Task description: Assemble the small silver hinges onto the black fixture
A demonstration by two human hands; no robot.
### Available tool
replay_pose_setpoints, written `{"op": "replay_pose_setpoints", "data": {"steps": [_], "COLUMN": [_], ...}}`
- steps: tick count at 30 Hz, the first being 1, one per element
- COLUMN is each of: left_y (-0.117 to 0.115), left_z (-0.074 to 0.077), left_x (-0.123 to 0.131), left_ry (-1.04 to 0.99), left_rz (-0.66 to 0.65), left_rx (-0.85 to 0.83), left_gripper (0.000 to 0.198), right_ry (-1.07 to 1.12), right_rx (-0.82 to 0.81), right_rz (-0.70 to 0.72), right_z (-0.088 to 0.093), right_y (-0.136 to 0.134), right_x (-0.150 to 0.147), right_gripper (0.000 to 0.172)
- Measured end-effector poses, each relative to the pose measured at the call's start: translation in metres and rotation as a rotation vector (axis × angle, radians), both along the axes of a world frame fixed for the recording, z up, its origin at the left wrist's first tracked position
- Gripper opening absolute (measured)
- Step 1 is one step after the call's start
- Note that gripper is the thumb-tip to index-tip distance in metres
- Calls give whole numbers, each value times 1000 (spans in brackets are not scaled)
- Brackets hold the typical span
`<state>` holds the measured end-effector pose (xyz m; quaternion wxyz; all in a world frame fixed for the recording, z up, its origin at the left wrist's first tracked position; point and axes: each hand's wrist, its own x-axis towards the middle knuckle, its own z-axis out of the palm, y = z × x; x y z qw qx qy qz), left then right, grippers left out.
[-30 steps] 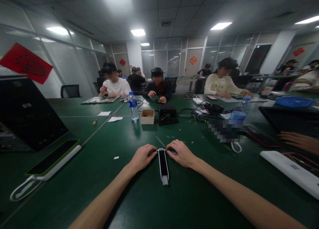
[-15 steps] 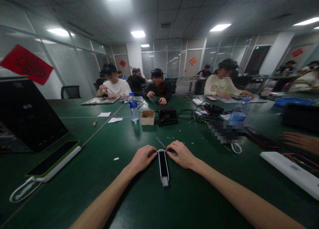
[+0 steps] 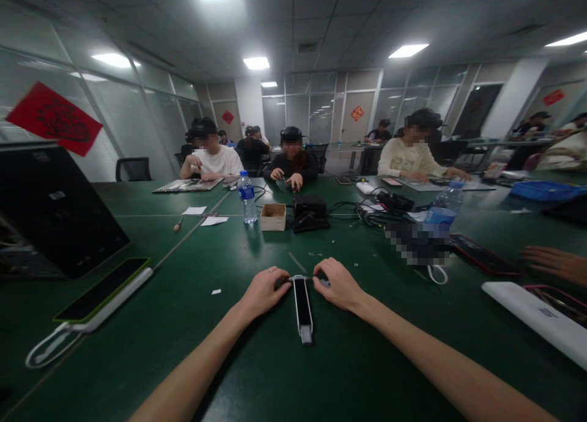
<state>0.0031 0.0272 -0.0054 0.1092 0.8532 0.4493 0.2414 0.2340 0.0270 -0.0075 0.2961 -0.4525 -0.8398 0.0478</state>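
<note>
A slim black and silver device (image 3: 302,307) lies lengthwise on the green table (image 3: 192,324) in front of me. My left hand (image 3: 265,291) rests curled at the left of its far end, fingers closed near the tip. My right hand (image 3: 338,283) is curled at the right of that same end, fingers pinched on something small I cannot make out. A thin metal piece runs across between the two hands at the device's top.
A phone on a white power bank (image 3: 101,298) and a dark screen (image 3: 50,211) lie at left. A water bottle (image 3: 248,197), cardboard box (image 3: 273,216) and black cables sit ahead. Another person's hand (image 3: 553,263) and a white power bank (image 3: 536,318) are at right. Several people sit across.
Both hands stay at the far end of the device. The view has shifted slightly; a dark laptop at the far right has moved out of sight.
</note>
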Motion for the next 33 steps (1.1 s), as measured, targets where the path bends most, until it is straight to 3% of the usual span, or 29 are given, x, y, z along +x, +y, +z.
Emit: {"op": "replay_pose_setpoints", "data": {"steps": [6,12,15,29,33], "left_y": [-8,-24,-26,-23,-15], "left_z": [5,14,15,17,12], "left_x": [3,15,18,17,10], "left_ry": [-124,-228,-245,-232,-203], "left_rz": [86,-135,-161,-53,83], "left_rx": [143,60,14,-36,11], "left_gripper": [22,16,17,15,15], "right_ry": [32,28,29,-61,38], "right_rx": [301,512,561,311,269], "right_rz": [78,245,261,237,123], "right_z": [0,-1,-1,2,1], "right_y": [-8,-20,-21,-20,-17], "right_x": [-5,-20,-23,-20,-17], "right_gripper": [7,10,11,20,15]}}
